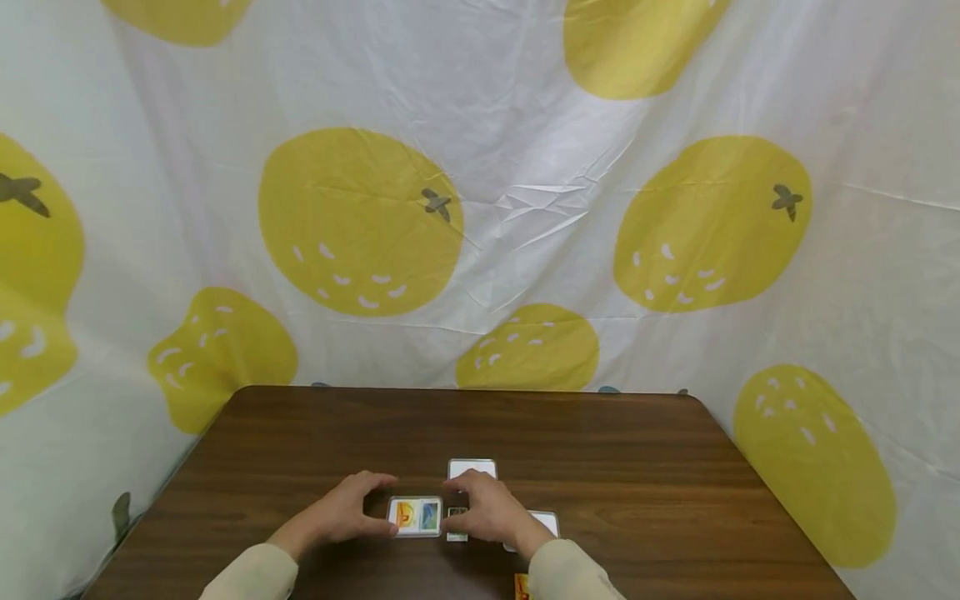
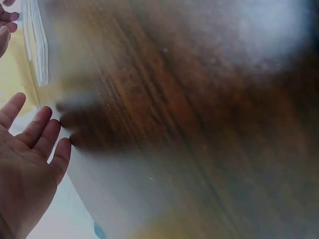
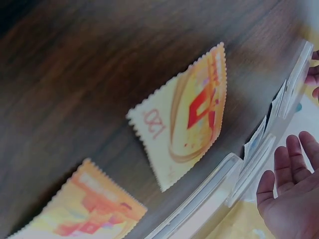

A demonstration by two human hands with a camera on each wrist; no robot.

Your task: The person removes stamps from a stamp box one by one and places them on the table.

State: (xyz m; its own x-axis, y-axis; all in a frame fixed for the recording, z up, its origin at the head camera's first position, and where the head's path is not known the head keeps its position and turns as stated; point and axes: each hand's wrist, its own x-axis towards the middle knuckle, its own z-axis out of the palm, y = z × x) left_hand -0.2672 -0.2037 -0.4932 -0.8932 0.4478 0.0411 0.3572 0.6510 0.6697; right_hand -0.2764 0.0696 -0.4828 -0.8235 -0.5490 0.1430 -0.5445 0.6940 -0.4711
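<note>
My left hand point(image 1: 348, 508) is at the left end of a clear flat case point(image 1: 416, 517) showing an orange stamp and a blue-green one. Its thumb tip is at the case's lower left corner; whether it touches cannot be told. In the left wrist view that hand point(image 2: 30, 154) has its fingers spread. The right hand point(image 1: 487, 510) hovers over small dark stamp-like pieces point(image 1: 457, 512) beside the case, partly covering them. Seen from the right wrist, this hand point(image 3: 294, 191) has extended, slightly bent fingers and holds nothing visible.
A white-faced case point(image 1: 475, 467) lies behind the right hand; another point(image 1: 547, 522) is partly under the right wrist. Near the right sleeve is an orange stamp point(image 1: 521, 587). The right wrist view has two loose orange stamps, one marked 120 point(image 3: 187, 119). A fruit-print curtain point(image 1: 517, 250) hangs behind the table.
</note>
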